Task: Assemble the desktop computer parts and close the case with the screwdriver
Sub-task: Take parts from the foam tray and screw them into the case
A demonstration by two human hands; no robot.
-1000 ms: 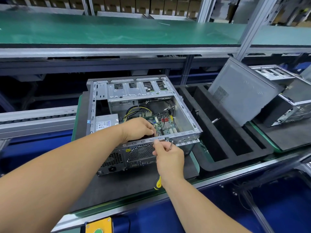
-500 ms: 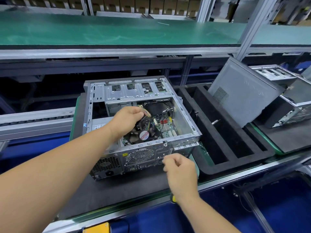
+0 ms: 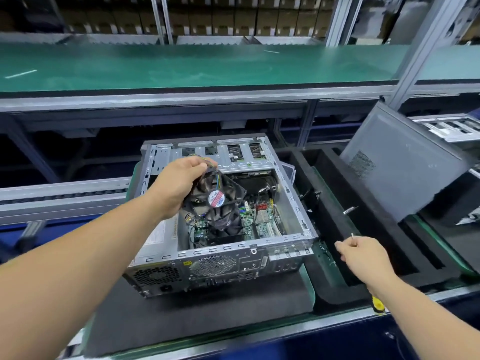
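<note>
From the head camera, the left hand point(image 3: 179, 187) is holding a black cooling fan point(image 3: 217, 203) above the open computer case point(image 3: 223, 216), its fingers point(image 3: 201, 163) curling round the fan's upper edge and the coloured wires there. The fan is hanging tilted, its round label facing up toward the camera, over the motherboard point(image 3: 255, 222) that is lying inside the case. The case is lying on its side on a dark mat point(image 3: 207, 313) near the front edge of the desk point(image 3: 259, 333), its rear panel with the vent grilles facing the person.

The right hand point(image 3: 362, 257) is hovering off the case's right side, above a black foam tray point(image 3: 335, 289) that is sitting just beside the case. Its fingers are curling closed round a screwdriver point(image 3: 378, 305) (only the yellow end of the handle is showing below the wrist, and a small metal tip is poking out above the knuckles). Whether the fingertips are also pinching a screw cannot be told.

A grey side panel point(image 3: 400, 165) is leaning tilted at the tray's far right side, and behind it, toward the right edge of the desk, another open chassis point(image 3: 452, 127) is partly showing. A green shelf point(image 3: 197, 66) is running across above the desk.
</note>
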